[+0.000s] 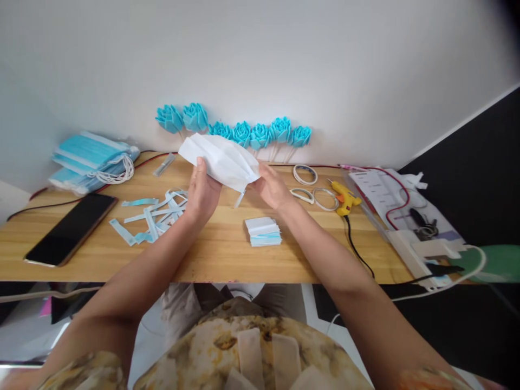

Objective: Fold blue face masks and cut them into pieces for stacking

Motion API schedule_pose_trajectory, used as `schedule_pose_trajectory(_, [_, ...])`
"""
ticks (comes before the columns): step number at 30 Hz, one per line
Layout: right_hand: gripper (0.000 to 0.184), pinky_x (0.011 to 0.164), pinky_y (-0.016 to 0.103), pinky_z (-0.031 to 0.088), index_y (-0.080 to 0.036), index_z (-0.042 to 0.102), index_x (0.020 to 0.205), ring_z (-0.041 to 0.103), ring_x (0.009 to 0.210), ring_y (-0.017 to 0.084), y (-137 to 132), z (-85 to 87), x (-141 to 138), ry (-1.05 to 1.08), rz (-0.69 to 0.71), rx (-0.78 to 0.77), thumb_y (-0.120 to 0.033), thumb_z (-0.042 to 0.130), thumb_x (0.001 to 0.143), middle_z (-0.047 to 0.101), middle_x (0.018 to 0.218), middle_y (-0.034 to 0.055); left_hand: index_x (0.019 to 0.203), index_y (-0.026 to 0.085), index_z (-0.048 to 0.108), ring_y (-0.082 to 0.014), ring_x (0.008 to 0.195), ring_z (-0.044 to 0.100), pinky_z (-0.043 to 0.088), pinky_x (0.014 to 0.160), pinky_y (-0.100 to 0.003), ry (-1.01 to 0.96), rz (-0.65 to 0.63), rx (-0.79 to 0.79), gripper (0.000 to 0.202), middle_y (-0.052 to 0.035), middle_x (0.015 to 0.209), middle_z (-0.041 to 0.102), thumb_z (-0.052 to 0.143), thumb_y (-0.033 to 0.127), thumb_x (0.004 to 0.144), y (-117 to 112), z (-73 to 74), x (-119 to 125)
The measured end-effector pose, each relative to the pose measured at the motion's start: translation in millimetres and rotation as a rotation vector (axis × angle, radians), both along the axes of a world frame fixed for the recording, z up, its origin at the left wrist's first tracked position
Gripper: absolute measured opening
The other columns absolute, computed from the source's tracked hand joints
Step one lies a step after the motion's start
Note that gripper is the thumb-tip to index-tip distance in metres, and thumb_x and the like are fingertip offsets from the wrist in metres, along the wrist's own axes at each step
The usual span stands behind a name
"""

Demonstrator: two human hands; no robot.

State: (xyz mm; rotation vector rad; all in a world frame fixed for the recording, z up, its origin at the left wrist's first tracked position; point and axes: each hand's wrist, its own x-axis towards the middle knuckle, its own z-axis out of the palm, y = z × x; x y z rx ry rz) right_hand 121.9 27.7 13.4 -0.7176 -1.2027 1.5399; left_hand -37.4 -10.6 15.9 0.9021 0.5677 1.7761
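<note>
Wood table (227,260): runs full width, everything sits on it. Ref pt = small folded stack (263,231), white w/ blue edges, mid-table.

Blue mask pack (91,160): far left of stack, at the back by the wall. White ear loops spill off its near side.

Phone (71,227): far left of stack, flat, screen dark, in front of the pack.

Printed sheet (377,195): well right of stack, lying flat.

White pleated sheet (221,157): in the air behind and above stack, a bit left of it. Tilted, left end higher, held at both ends.

L hand (203,192): behind-left of stack. Thumb on top, fingers under, pinching sheet's lower left edge.

R hand (273,188): just behind stack. Grips sheet's right end, fingers curled under. Exact contact partly hidden.

Blue fabric roses (244,130): row against wall, behind stack, partly covered by sheet.

Cut blue strips (152,216): loose heap left of stack, btw it and phone.

Yellow glue gun (344,197): right of stack, black cord trails toward front edge.

Elastic loops (314,195): btw stack and glue gun, slightly behind.
</note>
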Motion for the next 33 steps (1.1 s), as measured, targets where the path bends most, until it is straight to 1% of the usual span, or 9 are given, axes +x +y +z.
schedule_pose_trajectory(3, [0.052,0.086,0.033,0.058,-0.023,0.070,0.096,0.071,0.098,0.021,3.9,-3.4,-1.1,0.017,-0.169,-0.027,-0.061,0.085,0.062,0.078,0.093,0.0008,0.133,0.025,0.063,-0.0263,0.146,0.049,0.042,0.120,-0.039,0.069,-0.066,0.015,0.048,-0.0074,0.147,0.062,0.058,0.055,0.097,-1.1,-1.4,0.5])
schedule_pose_trajectory(6, [0.052,0.079,0.031,0.059,-0.024,0.068,0.096,0.071,0.091,0.019,10.9,-1.1,7.4,0.024,-0.264,-0.029,-0.061,0.084,0.063,0.076,0.088,-0.0009,0.120,0.021,0.070,-0.0296,0.137,0.059,0.050,0.113,-0.041,0.078,-0.150,-0.050,0.056,-0.0098,0.134,0.071,0.051,0.067,0.095,3.4,-1.7,-6.6])
schedule_pose_trajectory(10, [0.048,0.072,0.028,0.057,-0.024,0.071,0.095,0.069,0.080,0.016,13.0,8.2,22.9,-0.041,-0.170,0.031,-0.056,0.087,0.063,0.075,0.083,-0.0026,0.092,0.017,0.075,-0.0341,0.123,0.068,0.060,0.098,-0.044,0.062,-0.169,-0.219,0.077,-0.0134,0.105,0.080,0.034,0.082,0.091,13.8,-1.3,-22.8])
schedule_pose_trajectory(12, [0.045,0.070,0.027,0.055,-0.023,0.073,0.092,0.067,0.075,0.015,10.9,11.4,27.1,-0.088,-0.108,0.045,-0.052,0.089,0.062,0.074,0.081,-0.0027,0.084,0.017,0.074,-0.0363,0.117,0.071,0.063,0.090,-0.045,0.098,-0.196,-0.280,0.075,-0.0139,0.093,0.080,0.037,0.083,0.089,17.1,-0.8,-28.6])
schedule_pose_trajectory(16, [0.040,0.063,0.024,0.048,-0.019,0.074,0.081,0.061,0.066,0.012,6.5,13.0,29.4,-0.231,-0.055,0.108,-0.050,0.090,0.062,0.070,0.073,-0.0034,0.088,0.018,0.073,-0.0332,0.106,0.075,0.063,0.083,-0.041,0.173,-0.191,-0.260,0.062,-0.0117,0.086,0.079,0.051,0.076,0.088,18.0,-0.6,-30.6])
schedule_pose_trajectory(19, [0.041,0.058,0.022,0.043,-0.017,0.073,0.077,0.057,0.063,0.011,5.4,12.6,28.7,-0.309,-0.070,0.153,-0.052,0.089,0.062,0.065,0.066,-0.0045,0.084,0.017,0.073,-0.0273,0.091,0.076,0.061,0.075,-0.034,0.249,-0.133,-0.201,0.046,-0.0092,0.078,0.076,0.074,0.062,0.080,15.8,-4.0,-27.6])
schedule_pose_trajectory(22, [0.047,0.059,0.022,0.044,-0.019,0.072,0.082,0.059,0.066,0.011,7.5,12.1,26.9,-0.249,-0.120,0.119,-0.061,0.084,0.065,0.067,0.072,-0.0033,0.080,0.016,0.075,-0.0197,0.075,0.072,0.055,0.067,-0.027,0.337,0.016,-0.195,0.033,-0.0043,0.072,0.074,0.087,0.046,0.072,13.9,-8.9,-24.9])
schedule_pose_trajectory(27, [0.061,0.057,0.024,0.049,-0.021,0.069,0.083,0.063,0.067,0.014,13.5,10.7,23.6,-0.113,-0.139,-0.028,-0.081,0.061,0.077,0.069,0.076,0.0021,0.077,0.019,0.074,-0.0132,0.068,0.064,0.050,0.064,-0.023,0.328,0.251,-0.162,0.025,0.0015,0.070,0.072,0.081,0.043,0.079,12.5,-7.9,-23.6])
schedule_pose_trajectory(33, [0.052,0.064,0.022,0.052,-0.027,0.071,0.109,0.065,0.075,0.011,10.2,5.0,15.9,-0.106,-0.201,0.009,-0.066,0.076,0.075,0.072,0.093,-0.0006,0.083,0.027,0.076,-0.0164,0.085,0.067,0.053,0.079,-0.026,0.357,0.405,-0.077,0.013,0.0038,0.084,0.075,0.075,0.040,0.086,6.8,1.2,-24.5])
